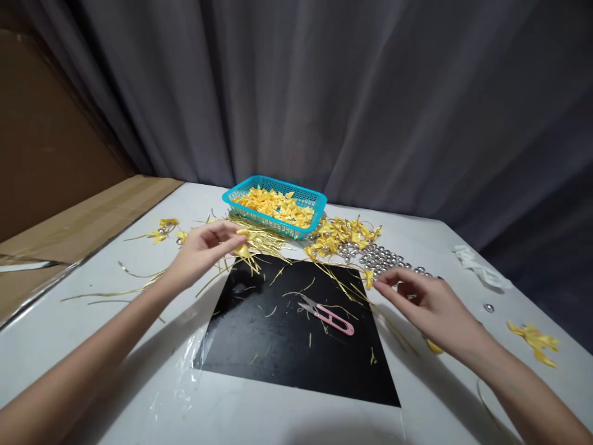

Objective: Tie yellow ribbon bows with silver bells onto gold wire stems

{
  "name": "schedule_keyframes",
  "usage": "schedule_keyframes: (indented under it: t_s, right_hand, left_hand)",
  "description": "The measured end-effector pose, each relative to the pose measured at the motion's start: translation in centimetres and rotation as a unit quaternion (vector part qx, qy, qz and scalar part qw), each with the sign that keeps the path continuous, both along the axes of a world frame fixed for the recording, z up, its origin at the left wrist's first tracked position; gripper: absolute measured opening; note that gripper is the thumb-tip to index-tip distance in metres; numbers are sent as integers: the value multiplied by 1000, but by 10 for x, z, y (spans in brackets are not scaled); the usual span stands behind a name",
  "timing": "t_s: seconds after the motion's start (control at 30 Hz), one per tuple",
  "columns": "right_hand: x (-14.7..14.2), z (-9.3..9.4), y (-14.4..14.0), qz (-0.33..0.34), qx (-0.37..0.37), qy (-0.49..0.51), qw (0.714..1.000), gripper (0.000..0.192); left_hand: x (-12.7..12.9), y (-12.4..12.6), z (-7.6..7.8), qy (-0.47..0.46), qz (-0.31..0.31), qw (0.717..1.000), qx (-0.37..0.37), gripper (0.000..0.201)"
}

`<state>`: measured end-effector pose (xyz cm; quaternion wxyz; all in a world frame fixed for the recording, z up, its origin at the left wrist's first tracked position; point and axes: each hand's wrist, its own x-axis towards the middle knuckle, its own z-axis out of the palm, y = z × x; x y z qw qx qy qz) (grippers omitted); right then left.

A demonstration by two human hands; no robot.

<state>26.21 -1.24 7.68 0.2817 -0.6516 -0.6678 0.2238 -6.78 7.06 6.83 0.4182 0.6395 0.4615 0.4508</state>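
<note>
Pinched between the thumb and fingers of my left hand (208,247) is a yellow ribbon bow (243,248), raised over the back left corner of the black mat (278,352). My right hand (426,300) is closed at the mat's right edge, its fingertips pinching at another yellow ribbon bow (369,278); the exact grip is partly hidden. Thread snips with pink handles (331,319) lie on the mat among short gold tie clippings (271,312). Long gold ties (264,235) are heaped behind my left hand.
A blue basket (319,213) of yellow folded ribbon pieces (273,204) stands at the back. Beside it are a pile of yellow bows (343,235) and several silver bells (382,256). A crumpled white piece (482,269) and yellow ribbons (535,340) lie right; cardboard (92,216) borders the left.
</note>
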Motion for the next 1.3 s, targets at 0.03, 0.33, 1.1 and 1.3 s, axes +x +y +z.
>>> schedule_keyframes:
  t_s: [0.03, 0.33, 1.1, 1.3]
  right_hand:
    - [2, 2, -1, -12, -17, 46, 999, 29]
    - [-3, -16, 1, -80, -178, 442, 876, 50]
    - [-58, -63, 3, 43, -33, -151, 987, 12]
    - [-50, -70, -2, -29, 9, -215, 976, 13]
  left_hand:
    - [-11, -3, 8, 10, 10, 1000, 2, 21]
    - [-59, -48, -9, 93, 33, 992, -74, 13]
    - [43, -39, -70, 356, -39, 915, 185, 21]
    - [57, -33, -65, 386, -100, 874, 277, 24]
